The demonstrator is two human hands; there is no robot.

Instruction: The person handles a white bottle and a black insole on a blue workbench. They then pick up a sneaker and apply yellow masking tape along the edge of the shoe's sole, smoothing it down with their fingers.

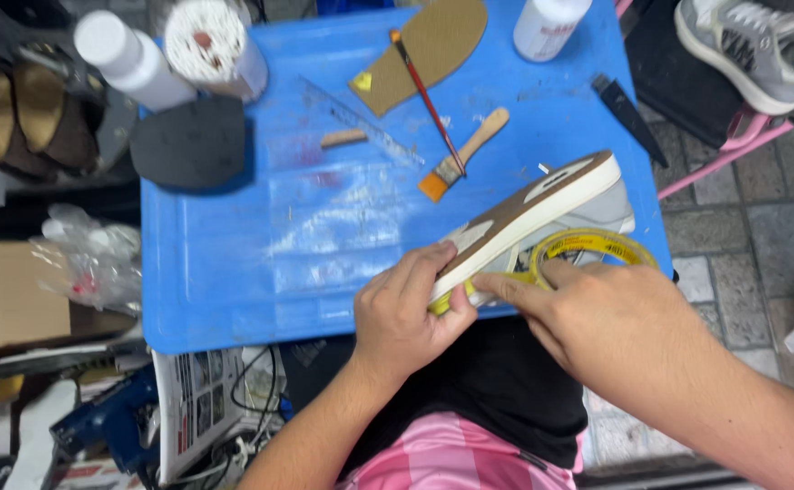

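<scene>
A white sneaker with a brown and cream sole (531,201) lies on its side, sole towards me, at the near right corner of a blue table top (234,263). My left hand (408,313) grips its toe end, thumb along the sole edge. A roll of yellow tape (597,245) rests against the shoe, and my right hand (610,327) is on the roll, its index finger pressing a yellow strip onto the toe next to my left thumb.
On the blue top lie an orange-bristled brush (462,156), a thin red-handled tool (427,95), a tan insole (429,45), a clear ruler (361,122), a black heel piece (190,141) and white bottles (134,59). A black knife (628,116) sits at the right edge. Another sneaker (760,45) rests far right.
</scene>
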